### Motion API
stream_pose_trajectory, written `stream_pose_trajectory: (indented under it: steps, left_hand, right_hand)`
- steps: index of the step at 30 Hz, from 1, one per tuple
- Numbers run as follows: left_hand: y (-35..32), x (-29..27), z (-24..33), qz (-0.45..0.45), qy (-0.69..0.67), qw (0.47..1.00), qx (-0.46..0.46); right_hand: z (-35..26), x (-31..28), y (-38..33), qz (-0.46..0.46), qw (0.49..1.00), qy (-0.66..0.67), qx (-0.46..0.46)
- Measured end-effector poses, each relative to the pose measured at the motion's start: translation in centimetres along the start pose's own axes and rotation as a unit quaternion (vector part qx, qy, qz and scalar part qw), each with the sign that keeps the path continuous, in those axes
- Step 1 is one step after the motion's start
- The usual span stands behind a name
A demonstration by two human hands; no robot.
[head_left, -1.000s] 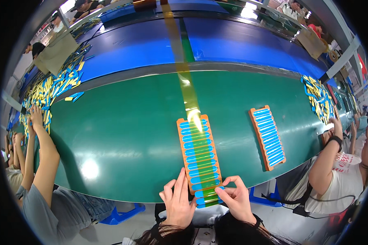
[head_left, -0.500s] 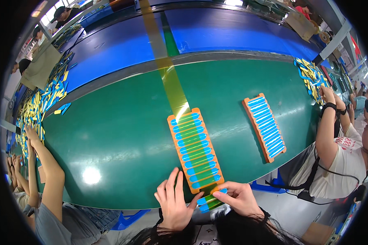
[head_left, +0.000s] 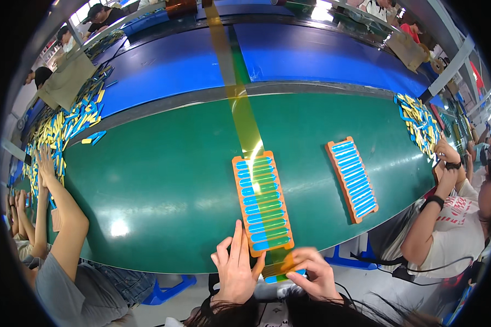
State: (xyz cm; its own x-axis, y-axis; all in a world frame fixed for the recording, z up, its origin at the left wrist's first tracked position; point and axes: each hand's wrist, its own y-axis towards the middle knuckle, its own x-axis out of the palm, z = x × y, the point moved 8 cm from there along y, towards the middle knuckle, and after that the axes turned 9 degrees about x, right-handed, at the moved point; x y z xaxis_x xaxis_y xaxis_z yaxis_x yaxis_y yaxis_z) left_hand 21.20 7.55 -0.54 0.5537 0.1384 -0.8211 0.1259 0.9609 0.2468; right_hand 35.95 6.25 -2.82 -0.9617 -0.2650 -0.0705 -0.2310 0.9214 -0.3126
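At the bottom centre of the frame the left hand (head_left: 237, 267) lies flat and open, fingers spread, touching the near left corner of an orange tray (head_left: 262, 203) filled with blue strips. It grips nothing. Just to its right, the right hand (head_left: 313, 272) is pinched shut on the end of a yellow see-through tape (head_left: 240, 98), with a loose blue strip (head_left: 275, 278) lying under the tape just beside its fingertips. The tape runs from the top of the frame down over the middle of the tray to that hand. The tray lies lengthwise, slightly tilted, on the green table (head_left: 163, 180) in the lower middle of the frame. A second orange tray (head_left: 352, 179) of blue strips lies well apart to the right. Piles of blue and yellow strips (head_left: 65, 128) sit at the upper left, and another pile (head_left: 419, 122) at the right. Another person's arm (head_left: 65, 218) reaches in at the lower left, and another person's forearm (head_left: 436, 210) at the right.
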Motion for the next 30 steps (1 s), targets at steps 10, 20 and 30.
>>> stream_pose_trajectory:
  steps: [10,20,30]
  left_hand:
    - [-3.3,-0.6,-0.4,0.011,0.008,1.000,-0.016]
    - [-3.9,-0.7,0.5,0.016,0.043,0.999,0.017]
    - [-2.8,0.1,0.2,-0.019,0.035,0.999,0.032]
  right_hand:
    - [-0.6,0.8,0.0,-0.042,0.997,-0.012,-0.070]
    - [1.3,1.1,-0.8,-0.032,0.986,0.073,0.147]
    - [2.5,0.9,0.8,0.001,0.978,0.106,0.178]
